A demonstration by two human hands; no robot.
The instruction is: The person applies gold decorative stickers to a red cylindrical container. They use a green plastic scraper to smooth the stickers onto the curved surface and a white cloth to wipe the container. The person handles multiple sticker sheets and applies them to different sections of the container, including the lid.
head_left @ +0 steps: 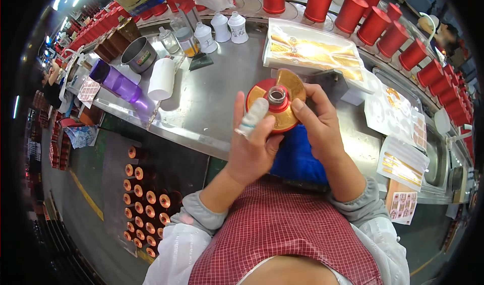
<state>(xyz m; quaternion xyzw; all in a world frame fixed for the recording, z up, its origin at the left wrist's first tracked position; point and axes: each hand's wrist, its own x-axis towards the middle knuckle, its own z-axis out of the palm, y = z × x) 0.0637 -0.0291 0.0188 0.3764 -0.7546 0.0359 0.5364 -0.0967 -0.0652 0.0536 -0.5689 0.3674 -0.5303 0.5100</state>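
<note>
Past one apron (282,224), two hands (256,148) (322,129) hold one red bottle (283,116), three white bottles (221,29) beyond.

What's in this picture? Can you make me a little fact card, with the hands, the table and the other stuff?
Left hand: holding a red bottle; white cover on one finger
Right hand: pinching a curved gold piece by the bottle's neck
Metal table: purple bottle, white roll, metal pot, three small white bottles
Along the back: red canisters
Lower left: rows of round copper-coloured tops
Clothes: red checked apron, grey cuffs
</note>
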